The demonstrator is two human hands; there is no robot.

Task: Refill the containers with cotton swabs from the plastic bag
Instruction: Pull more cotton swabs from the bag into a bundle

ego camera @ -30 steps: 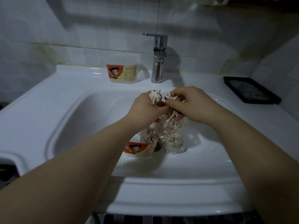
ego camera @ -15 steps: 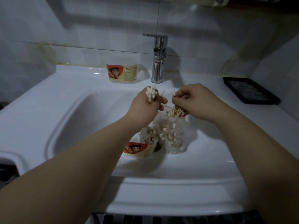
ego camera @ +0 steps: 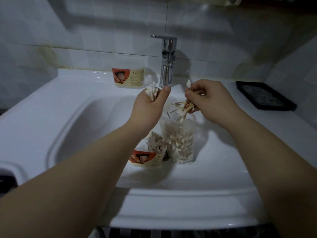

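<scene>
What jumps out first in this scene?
Two hands hover above the white sink: the left hand holds a neat bunch of swabs upright, the right hand a splayed bunch. Below them, a clear bag and a labelled container stand side by side, both holding swabs.

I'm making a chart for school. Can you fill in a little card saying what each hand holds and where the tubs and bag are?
left hand: grips a neat bunch of swabs, tips up
right hand: holds loose swabs above the bag
bag: in the sink, swabs inside
near tub: in the sink beside the bag, swabs inside
far tub: on the ledge, left of the tap
</scene>
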